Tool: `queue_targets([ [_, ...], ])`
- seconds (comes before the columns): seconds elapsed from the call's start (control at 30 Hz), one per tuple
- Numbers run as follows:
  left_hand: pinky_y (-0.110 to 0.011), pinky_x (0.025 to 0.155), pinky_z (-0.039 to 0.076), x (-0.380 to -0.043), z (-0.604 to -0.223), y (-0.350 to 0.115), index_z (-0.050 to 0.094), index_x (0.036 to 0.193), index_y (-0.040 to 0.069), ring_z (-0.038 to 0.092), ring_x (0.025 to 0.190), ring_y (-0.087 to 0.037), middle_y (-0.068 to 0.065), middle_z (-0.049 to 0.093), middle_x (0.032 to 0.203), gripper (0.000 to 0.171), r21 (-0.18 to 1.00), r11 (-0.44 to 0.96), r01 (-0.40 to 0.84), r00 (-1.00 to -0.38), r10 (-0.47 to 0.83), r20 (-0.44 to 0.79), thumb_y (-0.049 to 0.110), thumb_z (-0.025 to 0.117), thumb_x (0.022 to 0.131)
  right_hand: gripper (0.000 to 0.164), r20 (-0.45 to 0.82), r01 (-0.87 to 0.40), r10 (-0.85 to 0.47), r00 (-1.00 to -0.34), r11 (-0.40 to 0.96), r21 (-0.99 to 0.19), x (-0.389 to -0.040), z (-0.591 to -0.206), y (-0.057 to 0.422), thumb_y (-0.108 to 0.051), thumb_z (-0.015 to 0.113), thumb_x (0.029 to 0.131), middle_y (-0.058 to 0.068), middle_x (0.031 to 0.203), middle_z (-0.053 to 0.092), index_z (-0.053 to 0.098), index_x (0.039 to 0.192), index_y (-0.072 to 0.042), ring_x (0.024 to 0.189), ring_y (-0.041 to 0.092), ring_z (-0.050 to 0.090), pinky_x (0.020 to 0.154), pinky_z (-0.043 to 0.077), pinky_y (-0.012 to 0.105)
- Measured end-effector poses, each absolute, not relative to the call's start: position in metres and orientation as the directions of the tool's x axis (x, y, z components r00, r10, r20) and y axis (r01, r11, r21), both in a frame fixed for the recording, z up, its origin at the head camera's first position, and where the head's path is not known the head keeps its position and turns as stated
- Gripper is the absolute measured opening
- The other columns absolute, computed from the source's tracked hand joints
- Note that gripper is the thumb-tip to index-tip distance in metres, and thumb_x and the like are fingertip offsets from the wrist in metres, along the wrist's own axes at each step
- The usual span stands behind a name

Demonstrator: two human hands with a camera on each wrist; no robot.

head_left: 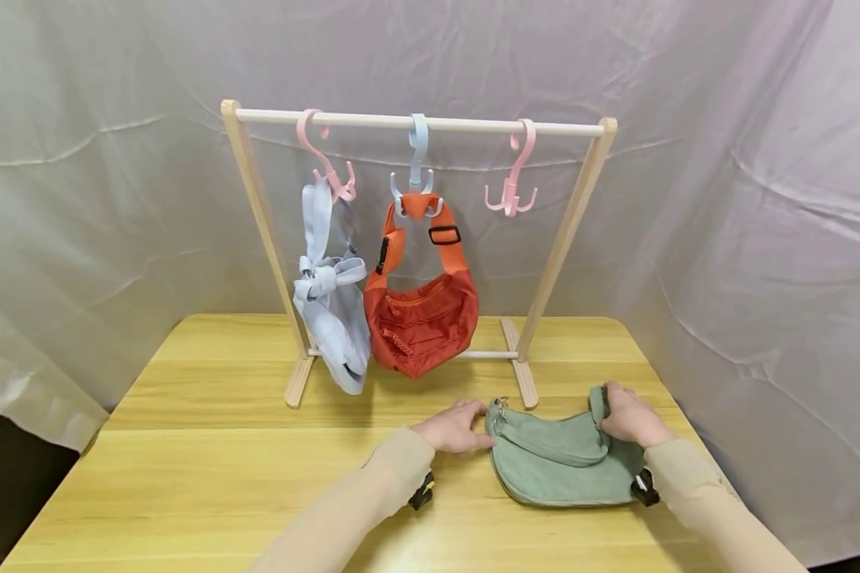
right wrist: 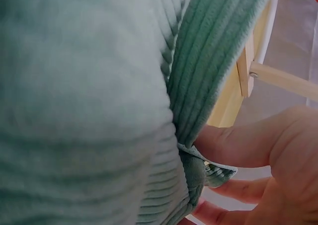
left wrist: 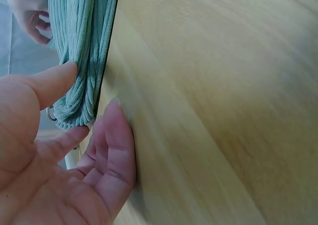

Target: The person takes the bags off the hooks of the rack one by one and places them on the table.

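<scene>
A green corduroy shoulder bag (head_left: pixel 555 481) lies flat on the table at front right, its strap (head_left: pixel 552 452) folded across it. At the bag's left end is my left hand (head_left: pixel 455 428), thumb against the corduroy and fingers loosely extended by the edge. In the left wrist view, the left thumb (left wrist: pixel 57 83) lies along the ribbed fabric, near a metal ring (left wrist: pixel 50 113). My right hand (head_left: pixel 632 415) pinches the strap at the bag's right end, where a loop of it stands up. The right thumb (right wrist: pixel 238 143) presses one side of the strap in the right wrist view, with fingers behind.
Behind the bag stands a wooden rack (head_left: pixel 569 231) with a white bar (head_left: pixel 466 125). A light blue bag (head_left: pixel 333 318) hangs from a pink hook (head_left: pixel 320 159), a red bag (head_left: pixel 423 326) from a blue hook (head_left: pixel 419 151). Another pink hook (head_left: pixel 514 179) hangs at right. Grey curtains (head_left: pixel 760 239) surround the table (head_left: pixel 208 477).
</scene>
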State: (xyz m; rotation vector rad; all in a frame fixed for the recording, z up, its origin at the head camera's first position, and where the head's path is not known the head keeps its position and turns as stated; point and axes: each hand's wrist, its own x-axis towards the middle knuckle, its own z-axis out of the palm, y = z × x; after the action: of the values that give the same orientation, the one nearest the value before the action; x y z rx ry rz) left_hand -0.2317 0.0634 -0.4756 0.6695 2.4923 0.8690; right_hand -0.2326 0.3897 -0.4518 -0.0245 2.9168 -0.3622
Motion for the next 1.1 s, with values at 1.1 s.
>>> queue_targets([
  [1.1,-0.038,0.093,0.056,-0.232,-0.455,0.061,0.049,0.146,0.018,0.067,0.112,-0.02,-0.005,0.063,0.136,0.05,0.43,0.703,0.567,-0.799,0.597,0.077,0.031,0.061,0.1,0.059,0.18,-0.161,-0.121,-0.976,0.96,-0.227,-0.224,-0.434,0.354,-0.016,0.069,0.088,0.036,0.119,0.056,0.049,0.136,0.013,0.095,0.047,0.059,0.084,0.048,0.06],
])
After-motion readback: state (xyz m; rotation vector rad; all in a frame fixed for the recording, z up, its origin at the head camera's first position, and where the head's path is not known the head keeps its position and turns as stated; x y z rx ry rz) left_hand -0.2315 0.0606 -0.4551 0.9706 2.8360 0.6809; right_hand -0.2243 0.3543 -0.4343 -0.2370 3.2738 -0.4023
